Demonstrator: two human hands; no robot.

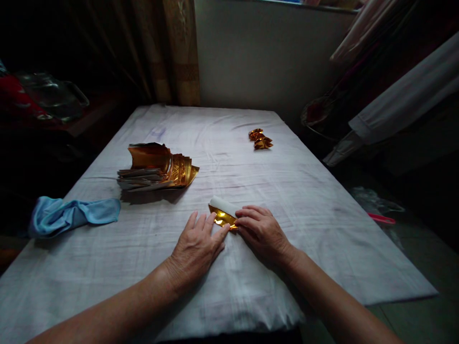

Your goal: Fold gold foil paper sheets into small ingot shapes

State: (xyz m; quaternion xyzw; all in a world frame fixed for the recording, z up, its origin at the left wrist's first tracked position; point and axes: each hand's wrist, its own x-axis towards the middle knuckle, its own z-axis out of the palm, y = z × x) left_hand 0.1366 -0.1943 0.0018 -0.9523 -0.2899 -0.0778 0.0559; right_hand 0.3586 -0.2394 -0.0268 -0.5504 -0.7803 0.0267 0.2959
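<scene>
A sheet of gold foil paper (223,217), partly folded over with its white back curling up along the far side, lies on the cloth-covered table in front of me. My left hand (197,241) rests with spread fingers, its fingertips pressing on the near left edge of the sheet. At the sheet's right end, my right hand (263,231) has its fingers together, gripping the paper; its thumb is mostly hidden. Farther left stands a fanned stack of gold foil papers (179,169). Two folded gold foil pieces (263,143) sit toward the far right.
A crumpled blue cloth (77,217) lies at the table's left edge. White cloth (322,229) with wrinkles covers the table. A glass jug (52,95) stands on dark furniture to the left. Clothes (405,95) hang beyond the right edge, and a curtain (175,52) hangs behind.
</scene>
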